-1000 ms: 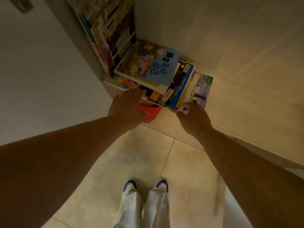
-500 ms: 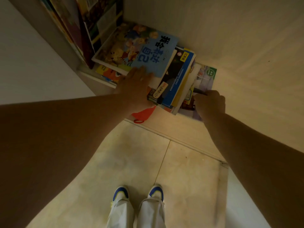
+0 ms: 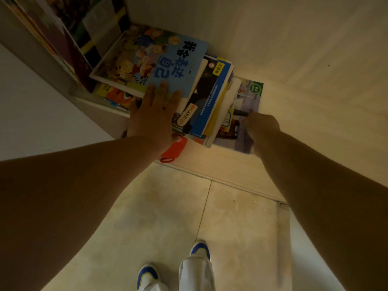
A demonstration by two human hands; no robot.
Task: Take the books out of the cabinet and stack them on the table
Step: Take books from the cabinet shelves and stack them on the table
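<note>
Left hand (image 3: 154, 114) lay flat, fingers extended, on the book pile (image 3: 189, 95) at frame centre; right hand (image 3: 262, 124) curled at the pile's right edge, grip unclear. Pile remained on the cabinet floor (image 3: 210, 156). Step: securing the pile; lifting it clear would follow.

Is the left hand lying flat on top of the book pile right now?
Yes: the left hand lies with straight fingers on the blue picture book that tops the pile in the cabinet.

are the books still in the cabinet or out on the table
Still in the cabinet: the book pile lies flat on its bottom shelf, left hand on top.
</note>
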